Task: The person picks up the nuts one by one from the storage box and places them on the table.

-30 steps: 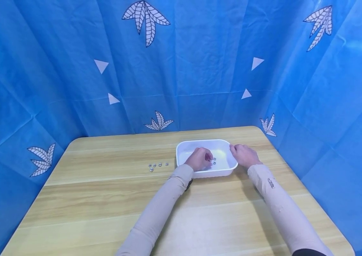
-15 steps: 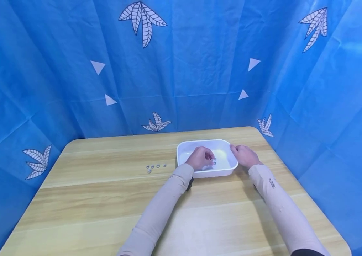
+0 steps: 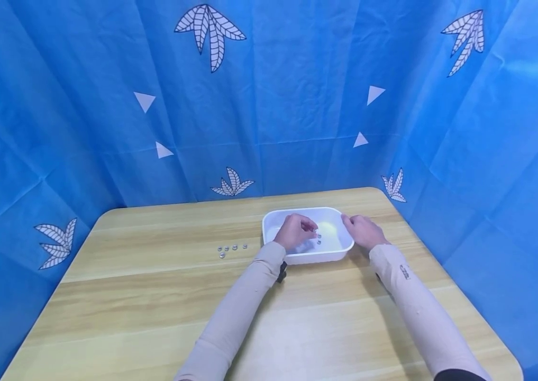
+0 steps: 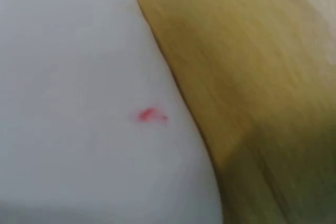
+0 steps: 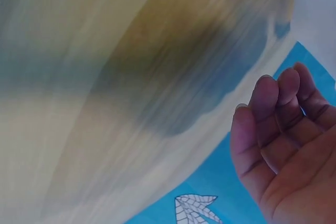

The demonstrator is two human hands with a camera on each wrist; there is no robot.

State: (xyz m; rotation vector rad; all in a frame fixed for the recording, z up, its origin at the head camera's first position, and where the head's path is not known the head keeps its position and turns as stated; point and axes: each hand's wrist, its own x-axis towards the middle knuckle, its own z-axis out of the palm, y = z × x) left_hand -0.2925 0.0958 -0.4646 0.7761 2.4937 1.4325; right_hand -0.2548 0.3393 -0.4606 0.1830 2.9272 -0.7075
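My left hand [image 3: 295, 233] is inside a white rectangular tray [image 3: 269, 225], thumb and fingertips pinched around a small silver piece [image 3: 315, 231]. Just beside these fingertips, a pair of small round silver pieces [image 3: 319, 239] lies on the tray floor. At the tray's right end my right hand [image 3: 365, 232] holds the rim, thumb over the edge. The right wrist view shows its slightly bent fingers [image 5: 265, 95] outside the tray wall [image 5: 320, 19]. Only the white tray surface [image 4: 94, 77], with a blurred red spot, and wood appear in the left wrist view.
Several more small silver pieces [image 3: 227, 248] lie on the wooden table [image 3: 154, 296], left of the tray. A blue patterned curtain [image 3: 297, 106] hangs behind the table and along its sides.
My left hand's fingertips have risen slightly above the tray floor, baring the two pieces there more. My right hand stays on the rim. The head view has shifted a little.
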